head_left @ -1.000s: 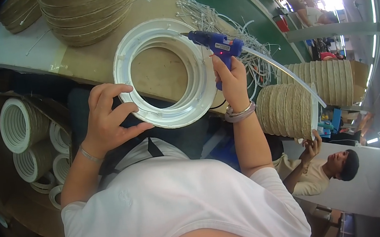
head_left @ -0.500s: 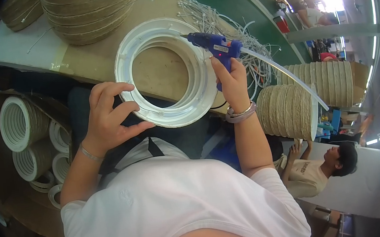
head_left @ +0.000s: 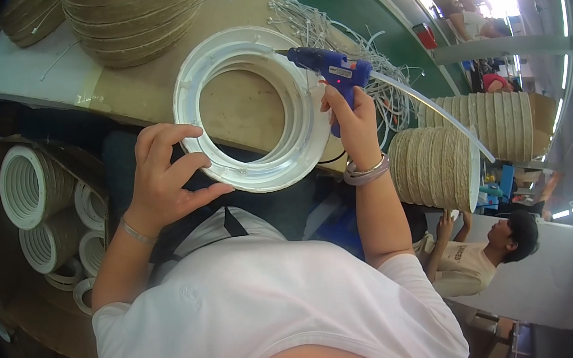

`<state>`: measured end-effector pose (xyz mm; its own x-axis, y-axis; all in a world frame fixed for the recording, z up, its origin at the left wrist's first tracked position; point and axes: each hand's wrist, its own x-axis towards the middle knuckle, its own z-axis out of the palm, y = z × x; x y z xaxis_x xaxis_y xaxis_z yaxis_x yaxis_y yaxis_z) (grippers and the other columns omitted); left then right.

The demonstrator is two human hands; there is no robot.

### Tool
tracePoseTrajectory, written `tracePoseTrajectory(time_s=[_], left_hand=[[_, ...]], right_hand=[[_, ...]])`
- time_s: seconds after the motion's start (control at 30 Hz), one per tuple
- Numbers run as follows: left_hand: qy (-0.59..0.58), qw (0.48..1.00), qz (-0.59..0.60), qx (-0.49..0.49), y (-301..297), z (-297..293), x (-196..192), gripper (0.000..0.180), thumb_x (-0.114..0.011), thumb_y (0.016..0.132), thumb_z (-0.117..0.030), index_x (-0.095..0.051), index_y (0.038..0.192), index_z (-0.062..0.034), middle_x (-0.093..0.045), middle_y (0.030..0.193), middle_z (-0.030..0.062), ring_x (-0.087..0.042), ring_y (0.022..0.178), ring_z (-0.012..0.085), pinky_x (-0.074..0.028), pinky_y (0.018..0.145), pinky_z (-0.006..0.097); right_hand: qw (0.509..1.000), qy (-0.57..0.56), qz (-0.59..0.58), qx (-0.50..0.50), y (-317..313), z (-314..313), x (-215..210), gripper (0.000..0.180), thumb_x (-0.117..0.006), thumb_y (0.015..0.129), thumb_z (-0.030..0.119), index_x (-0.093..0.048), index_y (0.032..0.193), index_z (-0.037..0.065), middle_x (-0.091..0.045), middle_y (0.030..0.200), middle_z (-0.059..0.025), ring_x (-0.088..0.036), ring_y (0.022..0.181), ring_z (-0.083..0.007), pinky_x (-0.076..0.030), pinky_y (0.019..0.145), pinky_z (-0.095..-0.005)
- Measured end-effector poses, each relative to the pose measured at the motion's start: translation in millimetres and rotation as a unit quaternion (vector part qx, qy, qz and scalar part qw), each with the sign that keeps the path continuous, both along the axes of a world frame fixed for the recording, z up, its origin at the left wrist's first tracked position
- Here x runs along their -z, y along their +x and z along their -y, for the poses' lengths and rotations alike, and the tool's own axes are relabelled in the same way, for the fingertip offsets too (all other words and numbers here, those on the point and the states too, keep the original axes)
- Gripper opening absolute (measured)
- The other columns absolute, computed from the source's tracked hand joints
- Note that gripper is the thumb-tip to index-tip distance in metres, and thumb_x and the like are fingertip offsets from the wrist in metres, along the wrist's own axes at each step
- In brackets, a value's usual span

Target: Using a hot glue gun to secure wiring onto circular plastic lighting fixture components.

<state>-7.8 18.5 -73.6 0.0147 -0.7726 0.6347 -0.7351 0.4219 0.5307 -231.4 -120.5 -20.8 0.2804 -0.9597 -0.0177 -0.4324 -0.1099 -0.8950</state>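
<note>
L hand point(head_left: 164, 170) comes in from lower L, forearm slanting up; fingers spread, part-curled, grip loosely closed on L rim of white ring point(head_left: 308, 125), thumb stretched along its lower edge. Ring is at near edge of table point(head_left: 137, 90), lower part out over the lap. R hand point(head_left: 353, 119), forearm approx. vertical, has its grip wrapped round handle of blue glue gun point(head_left: 345, 73), nozzle pointing L over ring's upper R flange; can't tell if touching. 1 clear stick point(head_left: 429, 109) trails from gun's rear.
</note>
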Motion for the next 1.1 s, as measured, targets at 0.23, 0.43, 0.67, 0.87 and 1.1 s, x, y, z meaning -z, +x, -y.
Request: tracePoseTrajectory(time_s=[0.23,0.43,0.67,0.87,1.1], left_hand=[[0.002,1.000,0.000,0.000,-0.1,0.1,1.1,0.033,-0.072,0.054,-0.033,-0.053,0.066,-0.0098,-0.051,0.099,0.0072,-0.043,0.089,0.0248,-0.033,0.081,0.035],[-0.001,1.000,-0.003,0.003,-0.3,0.5,0.8,0.032,-0.073,0.054,-0.033,-0.053,0.065,-0.0100,-0.051,0.098,0.0072,-0.044,0.089,0.0247,-0.033,0.081,0.035],[0.000,1.000,-0.004,0.002,0.0,0.0,0.2,0.032,-0.073,0.055,-0.033,-0.052,0.065,-0.0106,-0.051,0.098,0.0066,-0.044,0.089,0.0244,-0.032,0.081,0.034],[0.001,1.000,0.000,0.000,1.1,0.6,0.5,0.032,-0.073,0.055,-0.033,-0.052,0.066,-0.0110,-0.051,0.099,0.0065,-0.044,0.089,0.0246,-0.032,0.081,0.034],[-0.001,1.000,-0.008,0.005,2.0,1.7,0.9,0.032,-0.073,0.055,-0.033,-0.052,0.066,-0.0108,-0.050,0.099,0.0065,-0.044,0.090,0.0247,-0.032,0.081,0.034]], right_hand=[[1.000,0.009,0.028,-0.004,1.2,-0.9,-1.3,0.018,-0.052,0.080,0.017,-0.058,0.077,0.000,-0.058,0.067,-0.0013,-0.040,0.049,-0.0026,-0.030,0.045,-0.0169],[1.000,-0.009,0.017,0.002,1.2,-1.0,4.5,0.019,-0.052,0.080,0.018,-0.059,0.079,0.000,-0.058,0.066,-0.0019,-0.040,0.048,-0.0029,-0.031,0.045,-0.0165],[1.000,0.000,-0.001,0.002,2.0,-0.2,6.1,0.020,-0.053,0.080,0.020,-0.057,0.083,0.001,-0.055,0.065,-0.0015,-0.042,0.049,-0.0036,-0.032,0.045,-0.0164],[1.000,0.011,-0.013,0.009,2.6,0.1,5.1,0.021,-0.055,0.080,0.023,-0.055,0.081,0.002,-0.053,0.064,-0.0002,-0.043,0.050,-0.0039,-0.033,0.046,-0.0167],[0.999,-0.005,-0.042,0.001,-1.6,1.6,7.4,0.021,-0.056,0.079,0.021,-0.055,0.082,0.001,-0.051,0.062,0.0005,-0.044,0.051,-0.0043,-0.034,0.046,-0.0172]])
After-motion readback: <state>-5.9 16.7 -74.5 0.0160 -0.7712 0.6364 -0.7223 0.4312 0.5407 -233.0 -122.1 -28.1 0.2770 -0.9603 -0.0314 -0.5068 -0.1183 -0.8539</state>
